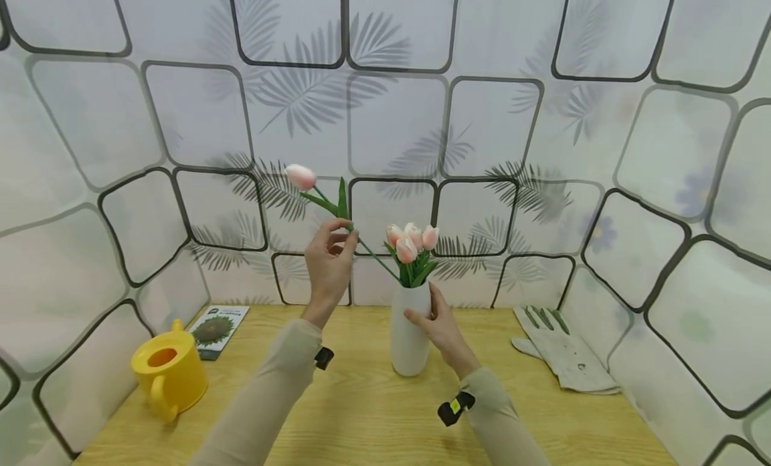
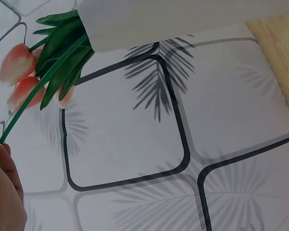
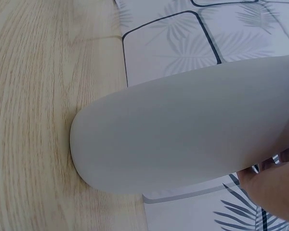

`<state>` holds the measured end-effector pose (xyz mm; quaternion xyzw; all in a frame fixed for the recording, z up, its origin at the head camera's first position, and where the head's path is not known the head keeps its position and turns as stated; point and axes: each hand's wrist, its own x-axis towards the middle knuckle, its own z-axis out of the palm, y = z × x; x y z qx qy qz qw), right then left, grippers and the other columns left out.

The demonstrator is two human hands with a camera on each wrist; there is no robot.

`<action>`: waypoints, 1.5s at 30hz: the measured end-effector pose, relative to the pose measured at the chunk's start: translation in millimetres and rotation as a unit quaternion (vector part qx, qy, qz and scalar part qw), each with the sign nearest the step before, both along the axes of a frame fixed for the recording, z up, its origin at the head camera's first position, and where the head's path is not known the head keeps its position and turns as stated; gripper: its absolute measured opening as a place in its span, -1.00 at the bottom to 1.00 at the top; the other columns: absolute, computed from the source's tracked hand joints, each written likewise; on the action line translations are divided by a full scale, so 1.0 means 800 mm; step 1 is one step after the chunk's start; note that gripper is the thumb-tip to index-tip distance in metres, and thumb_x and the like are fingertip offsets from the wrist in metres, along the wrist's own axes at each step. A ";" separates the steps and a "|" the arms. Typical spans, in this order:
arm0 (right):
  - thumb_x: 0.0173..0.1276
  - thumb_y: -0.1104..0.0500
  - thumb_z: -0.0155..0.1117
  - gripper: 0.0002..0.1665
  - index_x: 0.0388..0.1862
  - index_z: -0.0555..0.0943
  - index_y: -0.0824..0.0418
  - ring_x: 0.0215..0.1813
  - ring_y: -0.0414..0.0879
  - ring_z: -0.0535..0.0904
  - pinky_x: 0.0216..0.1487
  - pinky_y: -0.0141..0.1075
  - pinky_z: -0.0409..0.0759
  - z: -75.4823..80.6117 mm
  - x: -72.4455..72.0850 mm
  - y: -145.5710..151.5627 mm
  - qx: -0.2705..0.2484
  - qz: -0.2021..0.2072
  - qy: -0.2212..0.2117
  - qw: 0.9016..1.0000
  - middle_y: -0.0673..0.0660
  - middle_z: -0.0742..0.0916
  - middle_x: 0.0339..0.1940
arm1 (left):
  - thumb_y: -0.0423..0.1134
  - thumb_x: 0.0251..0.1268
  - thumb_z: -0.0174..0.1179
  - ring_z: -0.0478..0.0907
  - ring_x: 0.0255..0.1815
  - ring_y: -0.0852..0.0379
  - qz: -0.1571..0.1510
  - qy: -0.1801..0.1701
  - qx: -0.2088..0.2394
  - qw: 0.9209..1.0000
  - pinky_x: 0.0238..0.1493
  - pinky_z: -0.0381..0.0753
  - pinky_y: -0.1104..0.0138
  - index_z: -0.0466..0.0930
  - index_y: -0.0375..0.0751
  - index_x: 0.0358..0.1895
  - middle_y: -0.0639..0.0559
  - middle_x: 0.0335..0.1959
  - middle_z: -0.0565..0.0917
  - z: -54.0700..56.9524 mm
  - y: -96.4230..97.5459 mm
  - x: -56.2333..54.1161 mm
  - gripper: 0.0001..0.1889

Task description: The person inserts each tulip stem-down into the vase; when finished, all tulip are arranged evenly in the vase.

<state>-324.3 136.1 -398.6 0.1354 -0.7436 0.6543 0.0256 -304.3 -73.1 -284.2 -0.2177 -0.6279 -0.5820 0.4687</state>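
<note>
My left hand (image 1: 330, 260) pinches the green stem of a pink-and-white tulip (image 1: 300, 177) in the head view. The stem slants down to the right, its lower end at the mouth of a white vase (image 1: 409, 332). Several more pink tulips (image 1: 406, 249) with green leaves stand bunched in the vase. Around the vase's upper right side my right hand (image 1: 442, 325) holds it, thumb in front. The left wrist view shows the slanting stem (image 2: 48, 77) passing in front of the bunch. In the right wrist view the vase (image 3: 183, 130) stands on the table.
A yellow watering can (image 1: 181, 379) stands at the left of the wooden table (image 1: 361, 419). Behind it lies a seed packet (image 1: 218, 329) with a sunflower picture. Pale work gloves (image 1: 569, 352) lie at the right. A patterned wall covering (image 1: 397, 131) rises behind and beside the table.
</note>
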 end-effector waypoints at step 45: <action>0.32 0.02 0.38 -0.01 0.58 0.03 -0.04 0.43 0.19 0.34 0.37 0.17 0.36 -0.034 -0.029 0.001 -0.002 -0.021 0.025 0.999 0.18 0.34 0.51 | -0.46 0.22 0.31 0.71 -0.30 -0.01 -0.042 0.000 -0.120 0.992 -0.47 0.66 0.46 0.75 -0.32 -0.19 -0.14 -0.21 0.74 -0.104 0.050 -0.051 -0.87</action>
